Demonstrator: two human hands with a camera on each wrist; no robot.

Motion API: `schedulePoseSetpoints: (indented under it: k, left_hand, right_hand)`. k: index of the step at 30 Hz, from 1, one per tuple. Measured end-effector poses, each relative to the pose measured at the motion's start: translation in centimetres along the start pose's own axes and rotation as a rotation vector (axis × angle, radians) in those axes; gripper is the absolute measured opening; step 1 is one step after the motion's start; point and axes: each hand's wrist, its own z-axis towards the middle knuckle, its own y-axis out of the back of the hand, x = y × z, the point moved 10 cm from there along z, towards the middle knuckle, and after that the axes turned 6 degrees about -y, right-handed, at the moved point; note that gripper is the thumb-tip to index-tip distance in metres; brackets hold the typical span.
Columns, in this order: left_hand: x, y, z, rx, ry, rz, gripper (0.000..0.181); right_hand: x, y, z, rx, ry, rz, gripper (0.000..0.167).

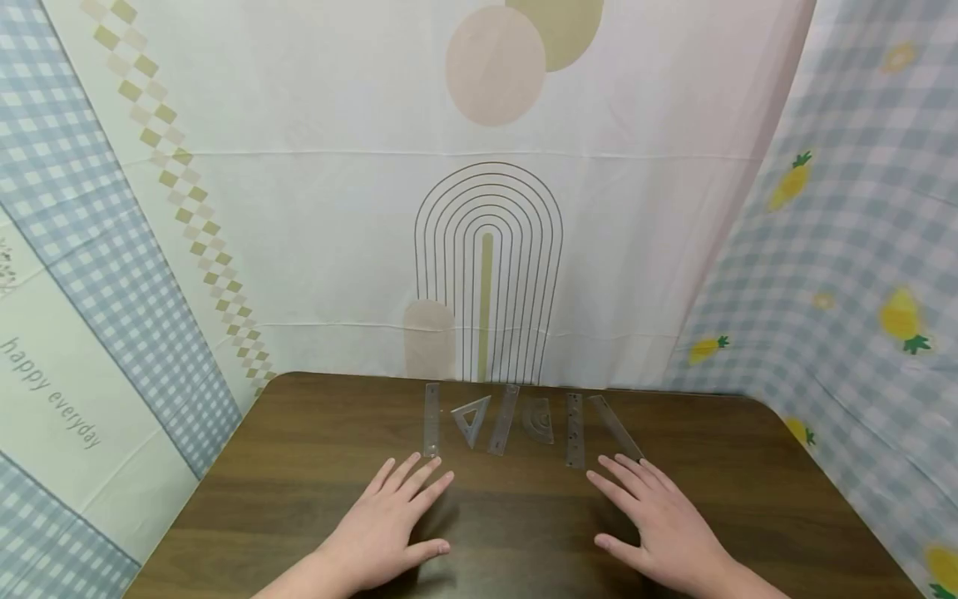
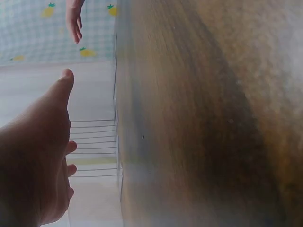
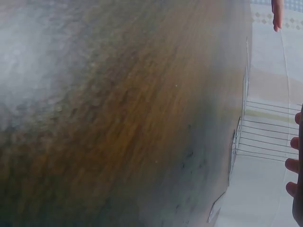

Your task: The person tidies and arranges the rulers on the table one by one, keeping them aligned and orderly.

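A row of transparent plastic drawing tools lies toward the back of the brown table. From left to right come a ruler (image 1: 432, 416), a set square (image 1: 481, 421), a second, slanted ruler (image 1: 504, 421), a protractor (image 1: 540, 426), a strip with cut-out holes (image 1: 575, 431) and a narrow ruler (image 1: 617, 427) lying at a slant. My left hand (image 1: 385, 522) has its fingers spread above the table, fingertips just in front of the leftmost ruler. My right hand (image 1: 669, 527), likewise spread, has its fingertips near the slanted narrow ruler's front end. Both hands hold nothing; the wrist views show them raised off the tabletop.
The wooden table (image 1: 299, 466) has rounded back corners. Behind it hangs a pale cloth (image 1: 337, 249) with printed arches and circles. Checked cloth with pineapples (image 1: 838, 249) borders the right side, and blue checked cloth (image 1: 127, 216) the left.
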Motion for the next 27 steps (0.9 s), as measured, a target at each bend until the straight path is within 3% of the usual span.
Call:
schedulePoseSetpoints:
  k: [16,27]
  left_hand:
    - [1.0,-0.4,-0.1,0.02,0.058,-0.063,0.077]
    - [2.1,-0.3,0.0,-0.011,0.118,-0.068,0.074]
  right_hand:
    - [1.0,-1.2,1.0,0.034,-0.02,0.024,0.073]
    - [0.8,-2.3,1.9,0.116,-0.064,0.049,0.067]
